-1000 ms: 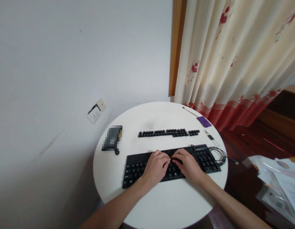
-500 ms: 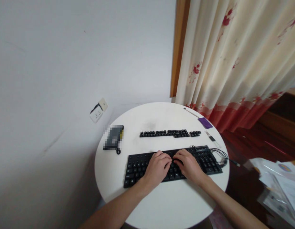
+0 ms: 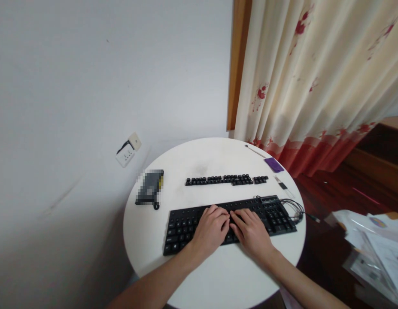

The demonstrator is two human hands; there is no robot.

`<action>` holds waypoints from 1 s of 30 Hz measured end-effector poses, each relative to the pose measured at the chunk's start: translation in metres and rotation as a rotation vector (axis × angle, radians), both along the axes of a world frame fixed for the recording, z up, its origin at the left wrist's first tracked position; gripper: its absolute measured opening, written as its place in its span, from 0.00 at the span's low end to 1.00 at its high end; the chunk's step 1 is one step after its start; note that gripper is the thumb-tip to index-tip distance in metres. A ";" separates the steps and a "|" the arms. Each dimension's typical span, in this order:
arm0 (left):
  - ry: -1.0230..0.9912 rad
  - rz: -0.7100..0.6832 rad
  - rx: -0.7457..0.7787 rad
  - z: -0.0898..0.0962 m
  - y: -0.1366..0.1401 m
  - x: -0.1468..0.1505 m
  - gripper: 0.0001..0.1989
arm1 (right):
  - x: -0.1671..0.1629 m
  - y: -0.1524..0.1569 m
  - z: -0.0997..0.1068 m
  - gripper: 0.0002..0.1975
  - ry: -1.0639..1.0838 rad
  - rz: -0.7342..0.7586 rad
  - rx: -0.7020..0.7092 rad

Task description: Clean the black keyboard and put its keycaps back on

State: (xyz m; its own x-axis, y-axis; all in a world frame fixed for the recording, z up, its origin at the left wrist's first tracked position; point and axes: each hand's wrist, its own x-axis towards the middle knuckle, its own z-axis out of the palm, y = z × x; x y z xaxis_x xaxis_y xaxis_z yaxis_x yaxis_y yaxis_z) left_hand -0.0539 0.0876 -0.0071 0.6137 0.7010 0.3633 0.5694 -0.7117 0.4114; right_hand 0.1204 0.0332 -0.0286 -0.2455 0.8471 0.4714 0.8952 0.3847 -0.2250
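Note:
A black keyboard (image 3: 182, 227) lies across the near half of the round white table (image 3: 199, 283), and both hands rest over its middle. My left hand (image 3: 211, 228) is closed, its fingers bent together toward the thumb at the keys; whatever they grip, if anything, is hidden. Touching the keys just to the right, my right hand (image 3: 252, 234) has its index finger and thumb apart, with nothing visible in it. Their fingertips nearly meet. Behind the keyboard stand loose black keycaps (image 3: 203, 181) in rows, with a smaller group (image 3: 260, 180) at their right end.
A blurred dark object (image 3: 150, 186) sits at the table's left. Along the right edge lie a thin brush (image 3: 255, 151), a purple cloth (image 3: 274, 165), a small dark-handled tool (image 3: 283, 186) and a coiled cable (image 3: 297, 210). A wall is on the left; a curtain (image 3: 282, 86) hangs behind.
My right hand's fingers have straightened and spread from a bent, pinched shape, and the hand sits slightly lower. My left hand stays nearly in place. The view has shifted slightly.

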 end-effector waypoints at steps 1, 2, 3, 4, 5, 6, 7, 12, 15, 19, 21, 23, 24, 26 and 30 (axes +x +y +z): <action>0.000 0.000 0.000 0.000 0.000 0.000 0.08 | 0.000 0.000 0.000 0.16 0.001 -0.004 0.002; 0.001 0.000 0.001 0.000 0.000 0.000 0.08 | -0.001 0.000 0.000 0.15 0.000 -0.008 0.003; 0.005 0.000 0.002 0.000 0.000 0.000 0.08 | -0.001 0.000 0.000 0.15 -0.003 -0.011 0.003; 0.010 0.000 0.004 0.000 -0.001 0.000 0.08 | -0.002 0.001 0.001 0.15 -0.007 -0.013 0.004; 0.016 0.000 0.007 0.000 -0.001 0.000 0.08 | -0.002 0.001 0.001 0.15 -0.011 -0.015 0.007; 0.022 0.000 0.010 0.000 -0.002 0.000 0.08 | -0.002 0.001 0.002 0.15 -0.014 -0.015 0.009; 0.028 0.000 0.014 0.000 -0.002 0.000 0.08 | -0.002 0.001 0.002 0.14 -0.015 -0.014 0.012; 0.040 -0.007 0.033 0.001 -0.004 0.001 0.10 | -0.002 0.001 0.003 0.14 -0.025 -0.003 0.029; 0.031 -0.009 0.042 0.001 -0.004 0.002 0.10 | -0.002 0.001 0.002 0.14 -0.016 -0.010 0.036; 0.023 -0.013 0.051 -0.001 -0.004 0.001 0.09 | -0.002 0.001 0.000 0.15 0.001 -0.019 0.038; 0.013 -0.015 0.059 -0.001 -0.004 0.001 0.09 | -0.002 0.001 -0.002 0.15 0.004 -0.022 0.040; 0.006 -0.019 0.067 -0.001 -0.004 0.000 0.09 | -0.002 0.001 -0.004 0.15 0.003 -0.028 0.041; 0.006 -0.019 0.070 -0.001 -0.004 0.000 0.09 | -0.002 0.001 -0.005 0.15 0.002 -0.031 0.041; 0.008 -0.021 0.073 -0.001 -0.004 0.000 0.09 | -0.002 0.001 -0.006 0.15 0.003 -0.038 0.039; 0.017 -0.018 0.080 -0.001 -0.005 0.001 0.09 | -0.002 0.000 -0.006 0.15 -0.004 -0.031 0.032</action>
